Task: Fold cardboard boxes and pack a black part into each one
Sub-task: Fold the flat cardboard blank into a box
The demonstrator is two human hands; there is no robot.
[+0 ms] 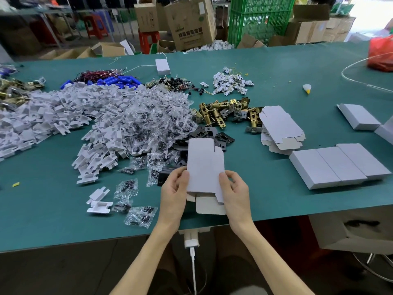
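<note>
I hold a flat white cardboard box blank (pixel 205 165) upright over the green table (pixel 276 86), near its front edge. My left hand (pixel 173 192) grips the blank's left edge and my right hand (pixel 235 191) grips its right edge, thumbs on the front face. The blank's bottom flaps hang open below my fingers. Black flat parts (pixel 221 137) lie in a heap just behind the blank. Another black part (pixel 164 174) sits partly hidden behind my left hand.
A stack of flat blanks (pixel 278 126) lies to the right, with three closed white boxes (pixel 338 165) in a row and one more box (pixel 359 117) farther back. Brass latches (pixel 225 111), bagged screws (pixel 148 124) and white plastic inserts (pixel 53 111) cover the left and middle.
</note>
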